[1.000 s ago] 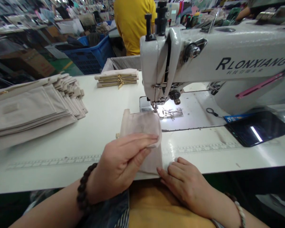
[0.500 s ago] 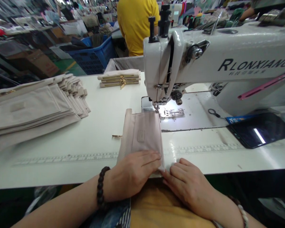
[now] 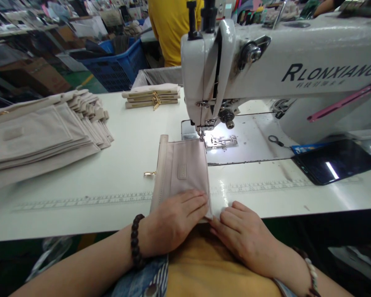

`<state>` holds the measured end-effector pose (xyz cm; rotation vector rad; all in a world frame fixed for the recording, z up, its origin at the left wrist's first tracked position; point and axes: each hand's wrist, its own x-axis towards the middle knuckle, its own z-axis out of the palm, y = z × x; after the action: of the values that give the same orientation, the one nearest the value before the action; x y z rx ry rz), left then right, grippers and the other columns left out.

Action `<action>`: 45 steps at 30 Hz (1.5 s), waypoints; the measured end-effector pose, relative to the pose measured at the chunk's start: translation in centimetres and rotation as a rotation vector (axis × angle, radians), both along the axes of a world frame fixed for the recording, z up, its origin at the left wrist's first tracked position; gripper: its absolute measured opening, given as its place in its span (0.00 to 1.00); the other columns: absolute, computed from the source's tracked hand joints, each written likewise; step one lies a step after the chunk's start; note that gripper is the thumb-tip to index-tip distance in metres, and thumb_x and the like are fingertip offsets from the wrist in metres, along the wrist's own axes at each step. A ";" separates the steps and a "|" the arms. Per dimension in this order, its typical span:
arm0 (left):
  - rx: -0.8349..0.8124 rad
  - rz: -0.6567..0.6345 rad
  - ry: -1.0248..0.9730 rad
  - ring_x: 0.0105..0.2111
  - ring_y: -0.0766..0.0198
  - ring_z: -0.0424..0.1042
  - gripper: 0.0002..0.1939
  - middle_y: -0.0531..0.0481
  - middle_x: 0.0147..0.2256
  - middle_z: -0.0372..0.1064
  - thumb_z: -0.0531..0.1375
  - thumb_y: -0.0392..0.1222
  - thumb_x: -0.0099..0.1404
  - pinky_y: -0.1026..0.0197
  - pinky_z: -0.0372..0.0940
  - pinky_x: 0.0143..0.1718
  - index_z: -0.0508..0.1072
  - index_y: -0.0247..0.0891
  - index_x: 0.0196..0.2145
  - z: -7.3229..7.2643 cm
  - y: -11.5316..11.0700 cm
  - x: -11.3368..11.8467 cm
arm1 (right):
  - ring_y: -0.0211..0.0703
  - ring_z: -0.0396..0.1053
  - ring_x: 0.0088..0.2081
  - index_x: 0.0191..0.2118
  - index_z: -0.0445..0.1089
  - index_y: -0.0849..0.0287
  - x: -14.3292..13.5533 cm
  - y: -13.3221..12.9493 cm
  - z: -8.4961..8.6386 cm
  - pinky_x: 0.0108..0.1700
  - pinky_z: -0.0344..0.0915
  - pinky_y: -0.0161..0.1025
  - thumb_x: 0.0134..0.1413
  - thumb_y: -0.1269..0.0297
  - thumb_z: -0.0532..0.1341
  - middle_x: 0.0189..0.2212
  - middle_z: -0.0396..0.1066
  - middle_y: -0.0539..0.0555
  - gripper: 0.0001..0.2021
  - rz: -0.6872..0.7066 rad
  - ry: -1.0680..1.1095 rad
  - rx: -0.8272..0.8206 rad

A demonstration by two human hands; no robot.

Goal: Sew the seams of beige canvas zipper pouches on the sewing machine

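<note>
A pale pink fabric pouch (image 3: 188,154) lies flat on the white table, its top right corner at the needle and foot of the sewing machine (image 3: 200,134). A small label patch is on it, and a gold zipper pull (image 3: 150,173) sticks out at its left side. My left hand (image 3: 176,218) rests on the pouch's lower part, fingers together and pressed on the fabric. At the lower right corner, my right hand (image 3: 244,235) pinches the edge between thumb and curled fingers.
Stacked beige pouches (image 3: 34,136) lie at the left, and a smaller stack (image 3: 151,95) stands behind. On the right are a phone (image 3: 336,161) and pink tweezers (image 3: 340,105). Beyond the table are a blue crate (image 3: 114,68) and a person in yellow (image 3: 170,33).
The whole view has shifted slightly, with the table and machine a little higher and further left in the picture. Both hands keep nearly the same places on the pouch.
</note>
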<state>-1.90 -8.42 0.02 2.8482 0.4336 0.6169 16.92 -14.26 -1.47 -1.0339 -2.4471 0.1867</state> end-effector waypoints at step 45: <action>0.125 0.003 0.080 0.28 0.60 0.64 0.15 0.43 0.28 0.66 0.45 0.30 0.64 0.59 0.65 0.28 0.71 0.27 0.29 0.4 -0.7 0.1 | 0.36 0.50 0.23 0.31 0.65 0.65 -0.2 -0.6 -2.0 0.25 0.48 0.36 0.52 0.78 0.54 0.19 0.56 0.50 0.05 -0.057 0.215 0.085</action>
<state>-1.77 -9.15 0.38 2.9995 0.4261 0.5500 16.77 -14.84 -3.44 -0.9915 -2.2110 0.1651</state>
